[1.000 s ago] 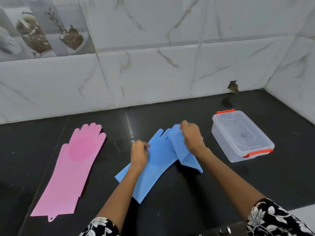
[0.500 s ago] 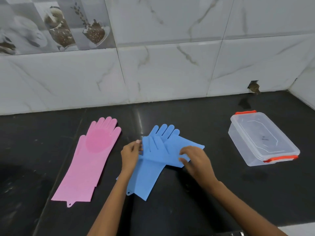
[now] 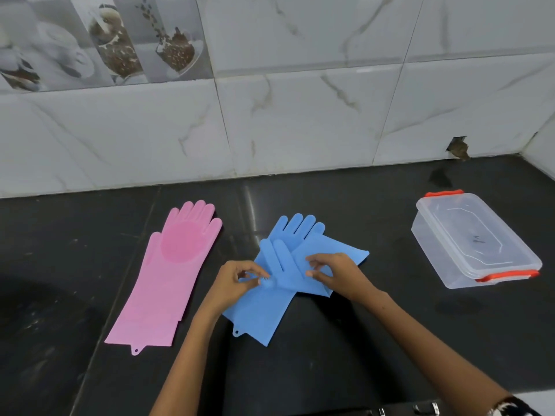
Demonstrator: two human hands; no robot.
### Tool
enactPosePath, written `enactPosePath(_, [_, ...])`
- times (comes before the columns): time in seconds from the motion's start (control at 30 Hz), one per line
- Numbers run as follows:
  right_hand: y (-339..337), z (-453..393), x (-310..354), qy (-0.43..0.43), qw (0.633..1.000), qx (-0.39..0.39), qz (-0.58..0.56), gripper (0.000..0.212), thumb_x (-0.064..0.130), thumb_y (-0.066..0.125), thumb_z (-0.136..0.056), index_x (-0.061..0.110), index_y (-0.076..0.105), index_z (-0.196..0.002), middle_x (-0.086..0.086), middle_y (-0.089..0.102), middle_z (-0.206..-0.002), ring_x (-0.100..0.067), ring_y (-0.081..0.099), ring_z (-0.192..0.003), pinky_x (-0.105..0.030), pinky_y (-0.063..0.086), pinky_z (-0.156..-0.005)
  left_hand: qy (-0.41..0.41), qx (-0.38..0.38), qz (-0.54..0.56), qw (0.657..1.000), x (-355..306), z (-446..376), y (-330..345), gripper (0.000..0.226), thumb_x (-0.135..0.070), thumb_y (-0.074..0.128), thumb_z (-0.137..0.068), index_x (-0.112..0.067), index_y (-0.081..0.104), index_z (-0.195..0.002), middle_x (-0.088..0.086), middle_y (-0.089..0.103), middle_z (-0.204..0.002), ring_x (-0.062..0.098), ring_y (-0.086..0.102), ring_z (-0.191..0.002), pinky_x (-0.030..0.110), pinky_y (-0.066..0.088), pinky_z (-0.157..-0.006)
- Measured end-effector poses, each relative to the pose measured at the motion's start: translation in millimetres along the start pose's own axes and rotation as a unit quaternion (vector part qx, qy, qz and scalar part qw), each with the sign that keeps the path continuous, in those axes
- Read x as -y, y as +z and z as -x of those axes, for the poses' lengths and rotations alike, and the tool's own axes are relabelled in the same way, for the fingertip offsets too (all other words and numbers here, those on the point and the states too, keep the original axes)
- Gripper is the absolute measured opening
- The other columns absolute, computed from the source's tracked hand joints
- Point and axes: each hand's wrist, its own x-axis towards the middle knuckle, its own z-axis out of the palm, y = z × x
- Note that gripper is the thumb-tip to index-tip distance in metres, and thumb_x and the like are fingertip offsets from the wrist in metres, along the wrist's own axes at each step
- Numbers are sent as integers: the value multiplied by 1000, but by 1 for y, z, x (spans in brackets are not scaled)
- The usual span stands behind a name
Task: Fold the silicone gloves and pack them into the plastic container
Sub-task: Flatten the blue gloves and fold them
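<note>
Two blue silicone gloves lie crossed on the black counter. The lower blue glove [image 3: 258,313] points its fingers toward the wall. The upper blue glove [image 3: 345,253] lies across it, cuff to the right. My left hand [image 3: 234,283] pinches a blue glove's thumb at the crossing. My right hand [image 3: 339,271] has curled fingers pinching the upper glove. A pink glove [image 3: 168,280] lies flat to the left, palm bristles up. The clear plastic container [image 3: 432,253] with orange clips stands at the right, its lid on.
The black counter [image 3: 360,340] runs back to a marble-tiled wall [image 3: 300,121], which has a small hole [image 3: 458,147] at the far right. A side wall closes the right corner. The counter's front edge runs along the bottom of the view.
The upper blue glove went from raised and folded in my right hand to lying across the lower one. My right hand drew in from flat to curled on it. The view shifted left.
</note>
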Motion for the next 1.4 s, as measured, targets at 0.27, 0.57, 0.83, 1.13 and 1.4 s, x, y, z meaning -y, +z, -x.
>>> enactPosePath(0.27, [0, 20, -5, -11, 985, 91, -146, 42, 53, 31, -96, 27, 63, -90, 8, 74, -75, -19, 64, -75, -32, 49, -77, -85, -122, -55, 987, 4, 45, 13, 39, 17, 50, -73, -15, 71, -66, -3, 72, -75, 6, 68, -75, 13, 50, -66])
enactPosePath(0.57, [9, -45, -17, -106, 959, 56, 257, 41, 17, 47, -96, 21, 46, -136, 1, 46, -144, -21, 40, -132, -35, 30, -105, -101, -239, -126, 958, 3, 43, 41, 31, 0, 63, -85, -9, 65, -115, 2, 60, -110, 16, 63, -83, 23, 50, -79])
enactPosePath(0.83, [-16, -54, -1, -124, 926, 23, 356, 23, 17, 47, -95, 23, 64, -109, 1, 63, -106, -20, 50, -103, -29, 30, -91, -61, -217, -222, 949, -9, 17, 31, 20, 7, 55, -83, -4, 71, -85, 7, 62, -81, 17, 56, -73, 30, 50, -69])
enactPosePath(1.13, [-94, -3, 13, 188, 970, 136, 74, 10, 19, 74, -77, 9, 72, -76, -3, 71, -69, -16, 70, -70, -30, 56, -69, 160, -114, -271, 942, -94, -84, 23, 21, 5, 52, -84, -2, 73, -82, 15, 62, -84, 27, 56, -82, 30, 42, -72])
enactPosePath(1.4, [-58, 22, -32, 305, 927, -1, 216, 20, 23, 63, -86, 8, 59, -99, -8, 65, -102, -24, 63, -89, -28, 43, -66, 116, -66, -209, 969, -79, -107, 69, 35, 2, 45, -93, -5, 61, -123, 13, 60, -123, 24, 57, -111, 27, 44, -93])
